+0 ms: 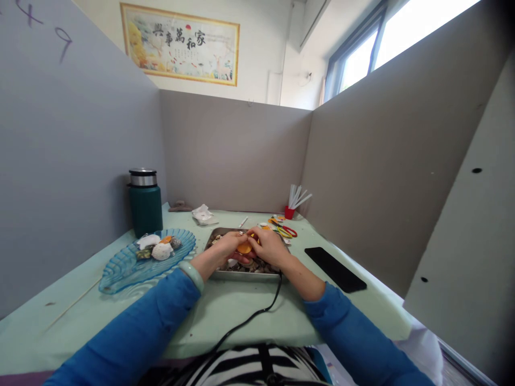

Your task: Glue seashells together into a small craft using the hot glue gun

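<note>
Both arms reached forward over the metal tray (245, 275). The left hand (227, 247) and right hand (269, 246) together pinched an orange shell (244, 248) (fingers curled close).

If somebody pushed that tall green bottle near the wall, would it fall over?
The green bottle stands upright, taller than it is wide, so a push near its top might tip it. It looks like a metal-lidded flask, so probably stiff and fairly heavy. On its side, its round body would likely roll on the table.
</note>
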The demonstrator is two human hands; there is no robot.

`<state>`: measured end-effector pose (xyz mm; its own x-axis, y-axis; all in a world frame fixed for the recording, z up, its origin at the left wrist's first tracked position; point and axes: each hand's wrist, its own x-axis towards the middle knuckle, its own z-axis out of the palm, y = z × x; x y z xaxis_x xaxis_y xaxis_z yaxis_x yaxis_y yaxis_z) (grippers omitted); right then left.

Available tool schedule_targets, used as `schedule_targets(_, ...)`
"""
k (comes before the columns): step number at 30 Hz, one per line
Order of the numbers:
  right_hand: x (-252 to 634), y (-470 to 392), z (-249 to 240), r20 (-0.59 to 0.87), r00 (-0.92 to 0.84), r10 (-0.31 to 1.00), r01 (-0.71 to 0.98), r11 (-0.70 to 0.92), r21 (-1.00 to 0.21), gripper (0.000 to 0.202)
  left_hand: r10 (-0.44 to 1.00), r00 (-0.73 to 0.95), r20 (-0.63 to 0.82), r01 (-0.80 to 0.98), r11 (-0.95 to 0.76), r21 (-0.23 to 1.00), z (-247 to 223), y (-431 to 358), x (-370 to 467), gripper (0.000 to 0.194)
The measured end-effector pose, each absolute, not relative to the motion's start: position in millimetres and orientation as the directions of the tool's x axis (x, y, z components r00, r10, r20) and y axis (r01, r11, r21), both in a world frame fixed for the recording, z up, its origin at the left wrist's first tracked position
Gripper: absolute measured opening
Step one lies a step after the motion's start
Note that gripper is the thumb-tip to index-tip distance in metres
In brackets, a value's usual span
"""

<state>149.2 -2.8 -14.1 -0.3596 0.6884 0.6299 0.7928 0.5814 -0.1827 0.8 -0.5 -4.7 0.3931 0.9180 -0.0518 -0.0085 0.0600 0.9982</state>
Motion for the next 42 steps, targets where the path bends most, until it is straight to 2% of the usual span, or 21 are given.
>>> schedule_targets(42,150.2,-1.7,-15.3,0.634,-0.387,0.67,0.776,0.607,-0.168,0.018,0.921,0.386,-0.058,0.024,0.053,0.998,-5.4,0.0,0.9,0.017)
